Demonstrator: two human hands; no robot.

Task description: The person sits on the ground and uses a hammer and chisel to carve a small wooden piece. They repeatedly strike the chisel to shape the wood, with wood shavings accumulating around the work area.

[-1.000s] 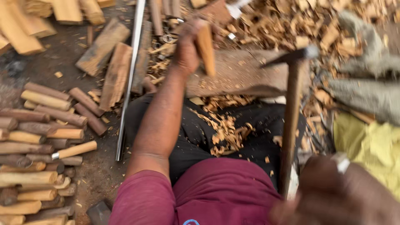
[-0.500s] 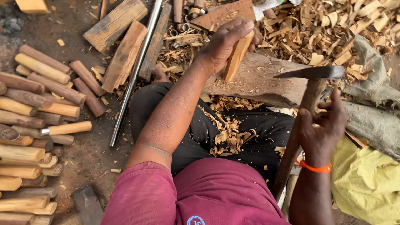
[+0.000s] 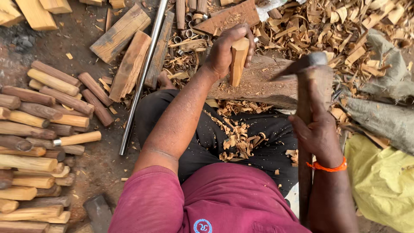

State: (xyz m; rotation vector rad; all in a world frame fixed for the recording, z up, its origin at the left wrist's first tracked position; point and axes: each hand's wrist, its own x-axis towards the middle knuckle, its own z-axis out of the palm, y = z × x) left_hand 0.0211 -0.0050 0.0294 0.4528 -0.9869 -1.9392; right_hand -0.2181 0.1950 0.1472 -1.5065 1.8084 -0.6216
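While only the head view is on record, the items in it are listed from centre outward.

Left hand (image 3: 224, 54): fingers clamped round the top of a peg (image 3: 238, 60), a short pale squared length of wood, held upright with its lower end standing on the block (image 3: 258, 84).

Block: a worn, flat-topped log lying crosswise just beyond the person's knees, grey-brown, with chip marks on its surface.

Right hand (image 3: 319, 129): closed on the handle (image 3: 304, 108) of an adze (image 3: 302, 65), grip set a little below the head. An orange band (image 3: 330, 167) circles the wrist. The dark metal blade points left toward the peg, near it but not touching, above the right part of the block.

Shavings (image 3: 235, 133): pale curls scattered across the dark trousers in the lap.

Chips (image 3: 336, 26): a thick litter of offcuts behind and to the right of the block.

Pegs, stacked (image 3: 34, 129): rounded finished lengths in rows at far left on the ground, one with a metal ferrule at its end.

Pipe (image 3: 144, 73): a long metal tube lying on the ground between the stack and the person's left leg.

Billets (image 3: 125, 47): rough split pieces beside the pipe's upper part.

Sack (image 3: 384, 181): yellow cloth at lower right, grey sacking above it.
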